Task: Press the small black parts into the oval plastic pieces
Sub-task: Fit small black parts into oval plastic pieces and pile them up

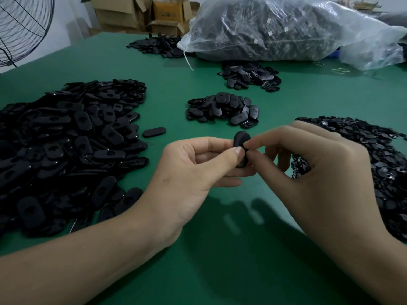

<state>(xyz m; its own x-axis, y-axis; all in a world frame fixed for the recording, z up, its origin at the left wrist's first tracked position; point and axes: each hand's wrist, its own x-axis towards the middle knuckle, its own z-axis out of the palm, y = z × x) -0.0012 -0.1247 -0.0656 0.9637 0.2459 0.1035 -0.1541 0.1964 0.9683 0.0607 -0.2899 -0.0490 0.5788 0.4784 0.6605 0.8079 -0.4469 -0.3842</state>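
Mid-press, just above the green worktop [220, 227]. Oval plastic piece [241, 139] held upright in the curled fingers [233, 154] of the left hand [198, 168], with the right hand [312, 172] nipping thumb and forefinger onto its near edge. Small black part hidden beneath, impossible to tell if seated. Probably the seating step. Next up: a firm, square squeeze, then off to a pile [222, 108].

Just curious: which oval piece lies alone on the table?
The oval piece beside the big left heap, flat on bare green table; the others are piled or held.
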